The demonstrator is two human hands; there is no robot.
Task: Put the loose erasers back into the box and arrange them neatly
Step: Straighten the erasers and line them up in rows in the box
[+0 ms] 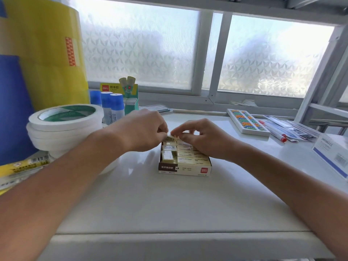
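A small cream eraser box (185, 169) with a brown label stands open on the white table. Rows of wrapped cream erasers (185, 154) fill it; one eraser (167, 155) at the front left sits tilted and raised. At the box's far edge both hands meet over one more eraser (171, 137). My left hand (140, 129) pinches it from the left, fingers curled. My right hand (197, 137) touches it from the right with thumb and forefinger, the palm resting over the right rows and hiding them.
A stack of white tape rolls (64, 125) stands left, with blue glue sticks (113, 106) and a big yellow roll (43, 51) behind. An abacus (246, 122), red pens (275, 131) and a white carton (333, 153) lie right. A window frame closes the back.
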